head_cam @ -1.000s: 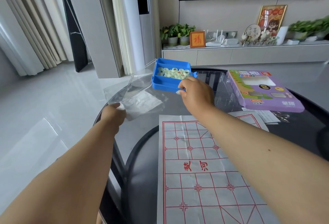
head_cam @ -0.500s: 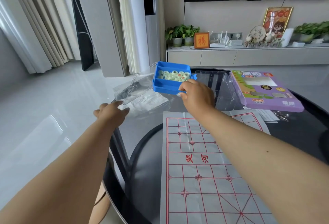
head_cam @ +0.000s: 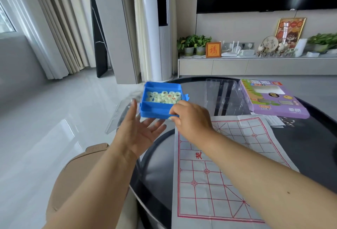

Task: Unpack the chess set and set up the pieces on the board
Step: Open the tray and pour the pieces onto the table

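A blue plastic tray [head_cam: 155,112] is held above the far left edge of the round dark table [head_cam: 310,146]. Its middle compartment holds several pale round chess pieces [head_cam: 164,97]. My right hand [head_cam: 189,117] pinches the tray's near rim. My left hand [head_cam: 140,130] is open, palm up, fingers spread just under the tray's near left corner. A paper board [head_cam: 218,174] with a red grid lies flat on the table in front of me.
A clear plastic lid [head_cam: 118,119] lies at the table's left edge behind my left hand. A second clear plastic cover [head_cam: 224,97] and the purple game box [head_cam: 273,101] sit at the far right. A tan cushioned seat [head_cam: 73,174] is below my left arm.
My left hand let go of the clear lid, turned palm up and moved right under the blue tray. The right hand kept its hold on the tray.
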{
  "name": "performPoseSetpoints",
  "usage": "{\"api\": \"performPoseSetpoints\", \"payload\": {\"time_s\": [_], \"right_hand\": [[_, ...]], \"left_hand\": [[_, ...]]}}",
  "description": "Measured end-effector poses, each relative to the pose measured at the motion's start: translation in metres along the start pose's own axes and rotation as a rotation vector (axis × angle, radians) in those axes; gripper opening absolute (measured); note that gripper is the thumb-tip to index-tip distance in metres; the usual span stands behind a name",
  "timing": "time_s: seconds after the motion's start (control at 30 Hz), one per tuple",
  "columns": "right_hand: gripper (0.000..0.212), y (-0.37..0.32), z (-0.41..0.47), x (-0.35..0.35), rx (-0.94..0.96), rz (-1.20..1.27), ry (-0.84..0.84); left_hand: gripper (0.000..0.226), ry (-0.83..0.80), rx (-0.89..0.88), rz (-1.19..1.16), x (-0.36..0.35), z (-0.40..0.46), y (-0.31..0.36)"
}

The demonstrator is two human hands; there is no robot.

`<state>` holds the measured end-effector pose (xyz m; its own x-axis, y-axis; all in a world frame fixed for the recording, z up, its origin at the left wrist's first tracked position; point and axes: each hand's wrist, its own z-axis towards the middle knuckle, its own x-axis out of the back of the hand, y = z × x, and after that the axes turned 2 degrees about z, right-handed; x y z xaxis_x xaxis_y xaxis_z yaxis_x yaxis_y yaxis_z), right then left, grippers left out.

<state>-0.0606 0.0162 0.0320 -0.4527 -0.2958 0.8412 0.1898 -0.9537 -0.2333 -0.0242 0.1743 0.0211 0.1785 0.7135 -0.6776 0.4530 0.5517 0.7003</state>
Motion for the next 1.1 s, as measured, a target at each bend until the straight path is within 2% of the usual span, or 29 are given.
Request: {"api": "performPoseSetpoints", "payload": {"time_s": [0.1, 0.2, 0.33, 0.5, 0.63, 0.77, 0.93, 1.1], "right_hand": [[0.014, -0.017, -0.011, -0.002, 0.071, 0.013, -0.038], [0.022, -0.026, -0.013, 0.0, 0.092, 0.06, -0.125], [0.04, -0.028, 0.014, -0.002, -0.015, 0.119, -0.09], [0.064, -0.039, 0.047, -0.034, -0.176, -0.097, -0.349], [0.071, -0.052, 0.058, -0.057, -0.204, -0.125, -0.403], [0.068, -0.056, 0.066, -0.07, -0.227, -0.115, -0.434], [0.049, -0.061, 0.067, -0.084, -0.149, -0.074, -0.284], [0.023, -0.061, 0.07, -0.09, -0.141, 0.07, -0.422]], "left_hand": [[0.062, 0.039, -0.015, -0.159, 0.009, -0.007, -0.006], [0.058, 0.077, -0.011, -0.194, 0.021, -0.012, -0.009], [0.051, 0.111, -0.034, -0.249, 0.037, -0.018, -0.014], [0.046, 0.136, -0.111, -0.264, 0.044, -0.025, -0.024], [0.041, 0.123, -0.186, -0.18, 0.049, -0.024, -0.024], [0.04, 0.126, -0.216, -0.148, 0.056, -0.02, -0.025], [0.037, 0.132, -0.245, -0.193, 0.061, -0.015, -0.022], [0.037, 0.153, -0.233, -0.155, 0.064, -0.011, -0.023]]}}
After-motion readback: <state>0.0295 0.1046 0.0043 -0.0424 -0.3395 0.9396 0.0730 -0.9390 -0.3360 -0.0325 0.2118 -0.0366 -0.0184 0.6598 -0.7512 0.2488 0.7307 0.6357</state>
